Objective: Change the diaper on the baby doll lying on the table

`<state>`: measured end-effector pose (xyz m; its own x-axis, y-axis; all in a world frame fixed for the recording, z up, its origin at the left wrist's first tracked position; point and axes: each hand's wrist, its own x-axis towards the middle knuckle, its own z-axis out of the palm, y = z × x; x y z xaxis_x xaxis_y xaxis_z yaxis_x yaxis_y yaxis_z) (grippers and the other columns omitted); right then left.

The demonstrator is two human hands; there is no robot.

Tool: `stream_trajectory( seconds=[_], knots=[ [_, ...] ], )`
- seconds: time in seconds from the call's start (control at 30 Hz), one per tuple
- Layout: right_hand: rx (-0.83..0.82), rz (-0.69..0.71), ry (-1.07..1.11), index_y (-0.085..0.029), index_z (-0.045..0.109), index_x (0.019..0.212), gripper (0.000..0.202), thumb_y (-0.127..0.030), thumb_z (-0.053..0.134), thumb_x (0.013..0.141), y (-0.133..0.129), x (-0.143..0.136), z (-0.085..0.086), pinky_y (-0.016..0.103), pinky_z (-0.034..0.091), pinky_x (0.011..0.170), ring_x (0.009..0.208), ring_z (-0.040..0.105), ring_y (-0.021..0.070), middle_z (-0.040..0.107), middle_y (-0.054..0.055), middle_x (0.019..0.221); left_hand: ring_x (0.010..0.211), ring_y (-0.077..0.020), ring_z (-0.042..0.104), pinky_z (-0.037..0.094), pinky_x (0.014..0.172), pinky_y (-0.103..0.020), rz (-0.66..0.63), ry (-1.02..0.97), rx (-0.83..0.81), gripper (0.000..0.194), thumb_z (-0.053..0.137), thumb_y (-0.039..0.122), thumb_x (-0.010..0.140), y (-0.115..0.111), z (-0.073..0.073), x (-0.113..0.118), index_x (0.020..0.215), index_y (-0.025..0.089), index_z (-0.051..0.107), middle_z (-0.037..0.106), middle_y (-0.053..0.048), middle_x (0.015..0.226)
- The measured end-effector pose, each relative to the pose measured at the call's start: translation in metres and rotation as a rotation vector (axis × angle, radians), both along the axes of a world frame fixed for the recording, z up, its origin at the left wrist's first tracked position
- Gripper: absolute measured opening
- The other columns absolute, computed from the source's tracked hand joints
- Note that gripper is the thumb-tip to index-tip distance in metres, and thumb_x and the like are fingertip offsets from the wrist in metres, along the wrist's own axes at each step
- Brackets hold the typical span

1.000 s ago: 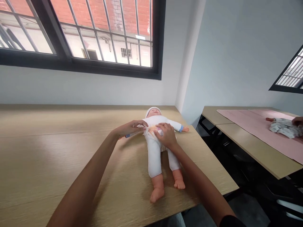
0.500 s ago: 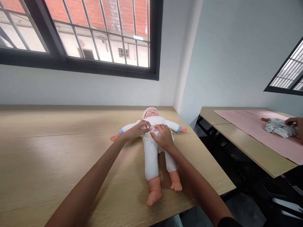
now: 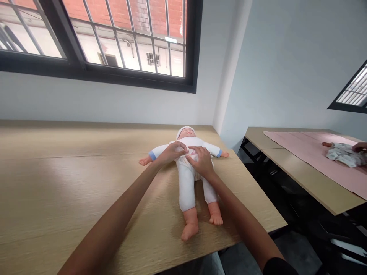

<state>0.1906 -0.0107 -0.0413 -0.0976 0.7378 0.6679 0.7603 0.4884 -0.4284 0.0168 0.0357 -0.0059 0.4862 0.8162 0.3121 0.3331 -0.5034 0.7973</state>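
Note:
On its back on the wooden table lies a baby doll point(image 3: 187, 187) with a white cap, white clothes with blue cuffs and bare feet. Around its waist is a white diaper point(image 3: 197, 176) with a pinkish print at the front. My left hand point(image 3: 176, 150) is at the diaper's front waist, thumb and fingers closed together on what looks like its fastening tab, mostly hidden by the fingertips. Flat over the other side of the waist rests my right hand point(image 3: 203, 160), its fingers and thumb apart, touching the diaper.
At the right, another table point(image 3: 312, 187) carries a pink cloth point(image 3: 304, 152). On it lies a second doll in patterned clothes point(image 3: 344, 156), touched by another person's hand point(image 3: 359, 147). A barred window point(image 3: 129, 38) is in the wall behind my table point(image 3: 71, 183).
The view has shifted slightly, so the doll appears a little higher and further right. My left fingers have come down closer to the diaper front, and the whitish tab shows less.

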Motion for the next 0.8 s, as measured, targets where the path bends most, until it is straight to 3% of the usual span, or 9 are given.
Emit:
stream_trajectory(
  seconds=[0.17,0.37,0.53,0.67,0.8],
  knots=[
    [-0.009,-0.006,0.015,-0.02,0.062,0.107,0.028,-0.034,0.062,0.082,0.0,0.0,0.0,0.038,0.041,0.092,0.101,0.058,0.0248,0.067,0.006,0.107,0.094,-0.0222,0.061,0.047,0.085,-0.036,-0.01,-0.08,-0.011,0.035,0.069,0.053,0.07,-0.003,0.001,0.003,0.081,0.02,0.062,0.063,-0.004,0.097],
    [-0.017,-0.015,0.058,-0.017,0.058,0.11,0.035,-0.035,0.064,0.081,0.0,0.0,-0.001,0.038,0.041,0.092,0.102,0.057,0.0251,0.066,0.007,0.109,0.099,-0.023,0.059,0.045,0.089,-0.036,-0.012,-0.011,-0.009,0.033,0.068,0.052,0.071,-0.007,0.006,0.002,0.083,0.022,0.062,0.063,-0.004,0.099],
    [0.003,0.003,0.053,-0.019,0.057,0.115,0.036,-0.033,0.062,0.083,0.0,0.0,-0.001,0.038,0.041,0.091,0.102,0.057,0.024,0.065,0.006,0.109,0.1,-0.0229,0.058,0.045,0.089,-0.036,0.077,0.016,-0.005,0.039,0.066,0.055,0.071,-0.005,0.001,0.002,0.09,0.022,0.059,0.063,-0.003,0.102],
    [0.023,0.03,0.063,-0.019,0.061,0.097,0.02,-0.032,0.063,0.082,0.002,0.001,-0.002,0.037,0.042,0.092,0.101,0.057,0.0228,0.064,0.007,0.102,0.096,-0.023,0.059,0.046,0.085,-0.035,0.088,0.016,-0.001,0.041,0.067,0.057,0.069,-0.008,0.004,0.004,0.087,0.021,0.058,0.062,-0.003,0.099],
    [0.033,0.032,0.113,-0.019,0.059,0.091,0.02,-0.034,0.065,0.08,0.004,0.001,-0.005,0.037,0.043,0.092,0.1,0.056,0.0228,0.062,0.007,0.099,0.094,-0.0235,0.058,0.047,0.08,-0.034,0.118,0.037,-0.001,0.041,0.069,0.056,0.067,-0.016,0.012,0.007,0.086,0.021,0.06,0.062,-0.003,0.096]
  ],
)
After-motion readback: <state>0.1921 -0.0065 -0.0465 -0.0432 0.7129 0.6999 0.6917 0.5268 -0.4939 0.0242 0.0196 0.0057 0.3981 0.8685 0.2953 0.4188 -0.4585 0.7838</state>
